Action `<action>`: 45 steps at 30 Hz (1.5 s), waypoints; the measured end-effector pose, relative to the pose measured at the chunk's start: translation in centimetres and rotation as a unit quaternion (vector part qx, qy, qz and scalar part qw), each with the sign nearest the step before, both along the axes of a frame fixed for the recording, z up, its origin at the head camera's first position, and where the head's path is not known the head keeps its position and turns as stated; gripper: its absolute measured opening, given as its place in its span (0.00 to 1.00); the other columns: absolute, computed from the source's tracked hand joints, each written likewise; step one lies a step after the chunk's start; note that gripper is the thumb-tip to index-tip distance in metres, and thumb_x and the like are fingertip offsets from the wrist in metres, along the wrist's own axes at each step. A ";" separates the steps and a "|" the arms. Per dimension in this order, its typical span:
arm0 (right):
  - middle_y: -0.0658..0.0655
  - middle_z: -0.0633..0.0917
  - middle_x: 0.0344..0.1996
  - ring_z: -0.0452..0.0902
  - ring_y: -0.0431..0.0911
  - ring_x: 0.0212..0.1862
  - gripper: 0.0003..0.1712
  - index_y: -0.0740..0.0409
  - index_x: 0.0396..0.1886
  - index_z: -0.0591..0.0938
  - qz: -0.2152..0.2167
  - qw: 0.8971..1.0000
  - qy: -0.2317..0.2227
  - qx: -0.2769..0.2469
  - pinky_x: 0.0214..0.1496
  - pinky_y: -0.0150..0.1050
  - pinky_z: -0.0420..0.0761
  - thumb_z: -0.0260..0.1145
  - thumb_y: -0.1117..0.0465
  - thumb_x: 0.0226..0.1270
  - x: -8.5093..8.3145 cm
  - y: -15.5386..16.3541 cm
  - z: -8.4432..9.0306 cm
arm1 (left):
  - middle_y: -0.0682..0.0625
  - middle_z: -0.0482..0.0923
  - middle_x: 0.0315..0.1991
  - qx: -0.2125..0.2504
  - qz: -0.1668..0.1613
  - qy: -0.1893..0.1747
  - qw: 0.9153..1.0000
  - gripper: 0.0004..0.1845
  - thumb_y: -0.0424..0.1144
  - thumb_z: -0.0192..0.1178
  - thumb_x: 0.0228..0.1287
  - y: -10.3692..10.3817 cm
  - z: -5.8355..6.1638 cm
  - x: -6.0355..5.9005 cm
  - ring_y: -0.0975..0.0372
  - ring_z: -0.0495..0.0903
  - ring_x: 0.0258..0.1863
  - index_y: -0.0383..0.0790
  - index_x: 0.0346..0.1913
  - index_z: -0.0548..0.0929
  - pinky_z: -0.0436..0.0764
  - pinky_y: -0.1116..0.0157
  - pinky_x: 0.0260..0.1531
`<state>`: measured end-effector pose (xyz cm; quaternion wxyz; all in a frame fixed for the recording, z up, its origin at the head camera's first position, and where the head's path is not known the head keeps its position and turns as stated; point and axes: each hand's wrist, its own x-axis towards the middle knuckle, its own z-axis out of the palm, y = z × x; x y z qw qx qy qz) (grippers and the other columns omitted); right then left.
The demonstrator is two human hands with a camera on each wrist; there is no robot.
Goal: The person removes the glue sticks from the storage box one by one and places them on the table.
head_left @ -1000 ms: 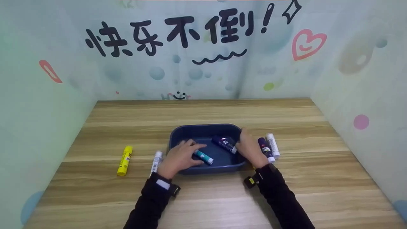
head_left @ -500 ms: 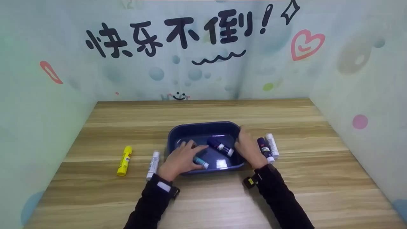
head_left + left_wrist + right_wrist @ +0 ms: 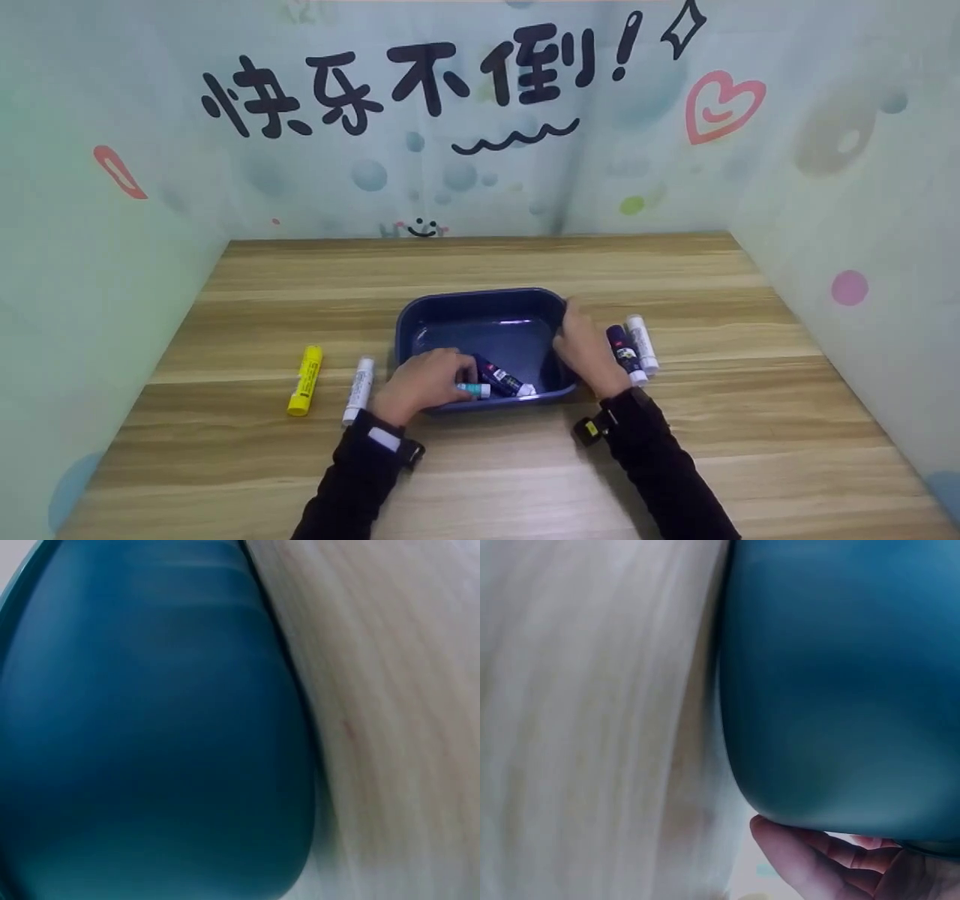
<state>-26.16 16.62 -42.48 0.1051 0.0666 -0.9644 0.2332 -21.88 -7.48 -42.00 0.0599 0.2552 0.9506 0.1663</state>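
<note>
At opposite rims of the blue tray, left hand and right hand both grasp its edges.

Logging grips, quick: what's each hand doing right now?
Left hand: grips the tray's near-left rim.
Right hand: holds the tray's right rim.

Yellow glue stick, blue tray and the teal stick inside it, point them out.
yellow glue stick [image 3: 304,380], head view, mid barrel.
blue tray [image 3: 480,297], head view, far rim.
teal stick [image 3: 474,389], head view, exposed end by the left hand [image 3: 420,382].

Tilted dark-blue tray, two glue sticks inside.
</note>
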 end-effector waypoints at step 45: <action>0.75 0.78 0.40 0.78 0.66 0.39 0.25 0.74 0.52 0.66 0.009 0.999 -0.032 0.005 0.38 0.57 0.77 0.54 0.70 0.52 0.0 0.4 -0.2 | 0.39 0.77 0.44 0.282 0.249 0.056 0.925 0.20 0.40 0.55 0.66 -10.1 5.2 -0.4 0.52 0.78 0.39 0.34 0.57 0.69 0.76 0.62 0.36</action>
